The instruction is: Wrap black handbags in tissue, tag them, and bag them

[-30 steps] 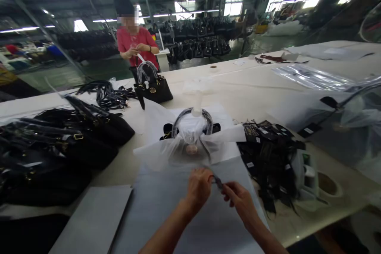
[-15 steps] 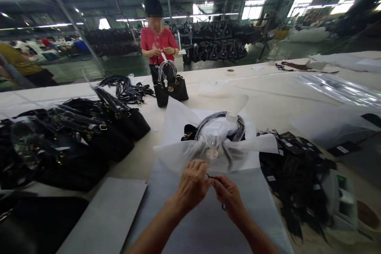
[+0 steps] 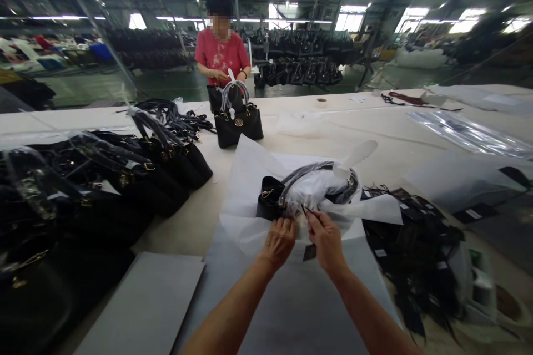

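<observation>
A black handbag (image 3: 268, 205) lies in front of me, partly covered by white tissue paper (image 3: 245, 227). Its curved handles (image 3: 306, 173) are sheathed in clear plastic. My left hand (image 3: 281, 241) is at the near side of the bag, fingers curled over the paper edge; the fingertips are hidden. Pinched in my right hand (image 3: 327, 238) is the thin black cord of a hang tag (image 3: 309, 253). The small dark tag dangles below the fingers, and the cord end points toward the base of the handles.
Several black handbags (image 3: 166, 177) crowd the left, beside a grey board (image 3: 145, 299). Black tags (image 3: 416, 244) with cords are heaped on the right, near a plastic container (image 3: 478, 283). Across the table (image 3: 375, 122), a person in red (image 3: 222, 52) stands behind another handbag (image 3: 239, 125).
Both hands have moved forward to the bag, my left one leaving the cord. The paper at the left is lower, baring more of the bag. The person's hands opposite have dropped slightly.
</observation>
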A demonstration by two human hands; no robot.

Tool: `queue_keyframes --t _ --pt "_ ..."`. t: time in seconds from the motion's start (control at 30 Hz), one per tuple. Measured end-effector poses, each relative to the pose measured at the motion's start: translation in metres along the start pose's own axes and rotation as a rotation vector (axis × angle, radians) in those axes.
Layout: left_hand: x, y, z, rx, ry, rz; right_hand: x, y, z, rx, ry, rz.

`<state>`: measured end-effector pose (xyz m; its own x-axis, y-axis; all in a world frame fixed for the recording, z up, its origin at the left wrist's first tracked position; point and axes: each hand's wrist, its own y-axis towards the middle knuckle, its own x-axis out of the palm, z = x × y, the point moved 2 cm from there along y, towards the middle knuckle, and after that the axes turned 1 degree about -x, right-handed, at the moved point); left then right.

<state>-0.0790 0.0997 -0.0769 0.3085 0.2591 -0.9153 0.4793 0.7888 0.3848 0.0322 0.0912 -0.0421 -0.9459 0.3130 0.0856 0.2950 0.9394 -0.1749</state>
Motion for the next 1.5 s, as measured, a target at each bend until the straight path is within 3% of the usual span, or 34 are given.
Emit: queue_keyframes --t 0.13,0.27,0.37,0.43,0.53,0.7,0.97,1.17,1.33,1.5 --pt "-0.001 -0.004 -0.004 -0.055 -0.093 0.049 0.026 0.031 -0.009 -0.215 -0.235 0.012" --pt "-0.028 0.002 -0.031 -0.179 -0.181 0.161 0.041 0.046 -0.009 -0.325 -0.487 -0.006" --pt "-0.049 0.022 -0.055 -0.350 -0.429 0.219 0.045 0.051 -0.008 -0.307 -0.568 -0.049" --pt "-0.055 0.040 -0.066 -0.432 -0.625 0.129 0.045 0.053 -0.010 -0.302 -0.594 -0.077" --pt "-0.057 0.063 -0.072 -0.431 -0.743 -0.042 0.044 0.054 -0.013 -0.294 -0.617 -0.099" --pt "-0.050 0.078 -0.073 -0.414 -0.788 -0.127 0.045 0.053 -0.017 -0.290 -0.618 -0.116" --pt "-0.052 0.066 -0.085 -0.577 -1.054 -0.192 0.039 0.049 -0.009 -0.262 -0.457 -0.147" --pt "-0.062 0.059 -0.092 -0.594 -1.295 -0.252 0.034 0.043 -0.005 -0.267 -0.447 -0.136" --pt "-0.062 0.047 -0.093 -0.572 -1.180 -0.265 0.040 0.038 -0.007 -0.290 -0.618 -0.123" --pt "-0.073 0.033 -0.084 -0.501 -0.988 -0.169 0.043 0.032 -0.009 -0.294 -0.754 -0.109"
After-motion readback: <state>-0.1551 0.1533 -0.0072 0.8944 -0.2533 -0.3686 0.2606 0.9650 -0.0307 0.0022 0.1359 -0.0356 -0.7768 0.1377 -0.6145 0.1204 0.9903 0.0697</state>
